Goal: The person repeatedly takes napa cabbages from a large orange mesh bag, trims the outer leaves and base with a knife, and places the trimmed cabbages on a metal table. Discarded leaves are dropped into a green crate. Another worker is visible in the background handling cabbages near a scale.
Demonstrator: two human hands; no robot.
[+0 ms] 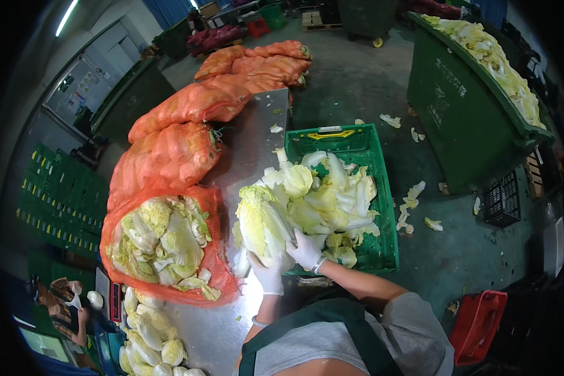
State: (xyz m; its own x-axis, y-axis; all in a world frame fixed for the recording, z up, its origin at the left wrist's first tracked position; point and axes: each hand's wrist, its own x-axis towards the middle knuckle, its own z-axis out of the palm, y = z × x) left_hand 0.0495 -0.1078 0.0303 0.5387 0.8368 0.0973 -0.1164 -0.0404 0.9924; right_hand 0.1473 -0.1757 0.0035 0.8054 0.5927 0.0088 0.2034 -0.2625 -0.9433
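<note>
My gloved left hand (266, 272) and gloved right hand (306, 252) both grip a pale napa cabbage (260, 222), the left under its lower end, the right at its lower right side. The cabbage is held over the steel table (254, 125) at the near left edge of a green crate (376, 188), which is heaped with loose leaves (335, 188). An open orange mesh sack (156, 238) of cabbages lies left of my hands, and several whole cabbages (147, 329) lie in a row below it.
Filled orange sacks (163, 156) stretch along the left and back. A green bin (451, 119) piled with leaves stands right, near a black crate (501, 197) and red basket (479, 326). Leaves (410, 200) litter the floor (420, 250). Another person (69, 310) is at lower left, by stacked green crates (59, 194).
</note>
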